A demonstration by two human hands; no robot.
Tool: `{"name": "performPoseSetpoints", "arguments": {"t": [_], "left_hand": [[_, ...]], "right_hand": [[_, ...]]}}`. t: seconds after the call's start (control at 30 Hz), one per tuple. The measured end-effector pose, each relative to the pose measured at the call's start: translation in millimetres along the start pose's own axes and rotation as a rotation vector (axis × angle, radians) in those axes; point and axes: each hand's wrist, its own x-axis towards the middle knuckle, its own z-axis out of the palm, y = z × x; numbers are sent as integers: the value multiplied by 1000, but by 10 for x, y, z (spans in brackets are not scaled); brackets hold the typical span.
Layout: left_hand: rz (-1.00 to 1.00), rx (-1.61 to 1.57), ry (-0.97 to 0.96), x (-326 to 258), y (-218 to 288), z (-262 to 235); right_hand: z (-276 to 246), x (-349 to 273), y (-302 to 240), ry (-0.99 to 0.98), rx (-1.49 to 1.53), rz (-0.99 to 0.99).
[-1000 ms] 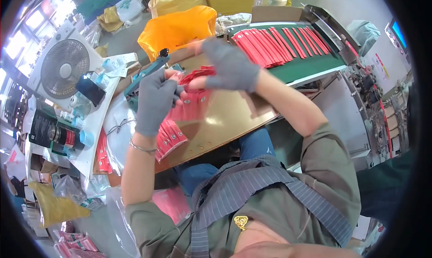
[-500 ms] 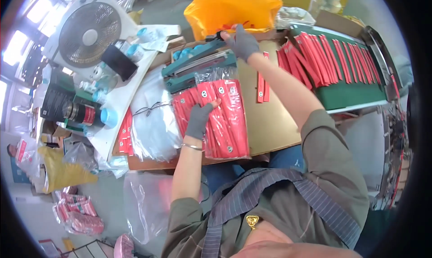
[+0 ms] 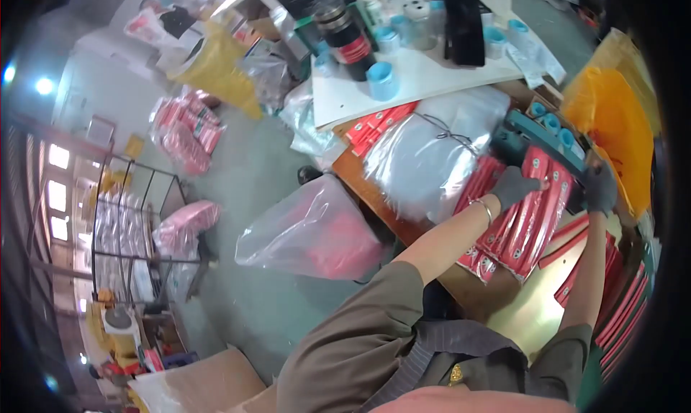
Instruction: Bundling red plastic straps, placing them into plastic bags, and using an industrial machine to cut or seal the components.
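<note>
Left hand rests on bagged packets, right hand at the sealer; both grips unclear. We are likely sealing; the next move needs steady pressure.

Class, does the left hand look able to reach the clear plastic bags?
Probably yes: the clear plastic bags lie just beside the left hand, largely uncovered, with only a thin dark cord on top.

Head view: left fisheye of a head-worn pair, looking steeply down over the wearer. Aim falls toward the wearer's left: floor left of centre, worktable at right, left forearm close below lens.
</note>
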Motion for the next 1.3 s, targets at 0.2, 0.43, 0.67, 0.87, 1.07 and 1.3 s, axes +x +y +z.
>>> {"name": "performPoseSetpoints", "arguments": {"t": [0.2,0.43,0.67,0.87,1.07,1.3], "left_hand": [[220,560,756,-848,-233,-185],[220,649,692,-925,-539,-34],[-33,504,363,-1034,-520,-222],[136,-773,-54,-1726,-935,-427],[255,-543,353,-3307,-875,-1350],[-507,760,1411,-5260,-1716,-2690]], "right_hand": [[147,23,-283,76,76,-43],[91,-48,-28,90,101,55],[696,-1806,-491,-593,1231,404],[-92,-2594,-1122,-1022,1842,426],[-625,-2804,-2644,-1390,2004,425],[-1339,-2710,-4848,-1555,1771,-158]]}}
